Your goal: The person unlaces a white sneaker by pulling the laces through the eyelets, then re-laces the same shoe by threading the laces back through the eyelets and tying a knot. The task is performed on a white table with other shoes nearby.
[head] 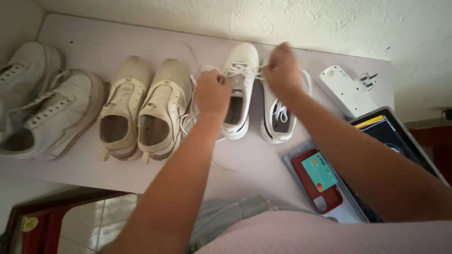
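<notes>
Both hands work over a white sneaker (240,89) standing on the pale table (263,164), toe toward the wall. The left hand (213,92) has its grip closed tight on a white lace (235,70) at the shoe's left side; the right hand (281,70) pinches the other end of the lace at the right, grip narrow and shut on it. The lace stretches taut between them across the tongue. Its mate (278,120) lies just beside, partly under the right wrist. A cream pair (141,110) sits to the left, near it, and a red phone (316,186) lies close to the right forearm
</notes>
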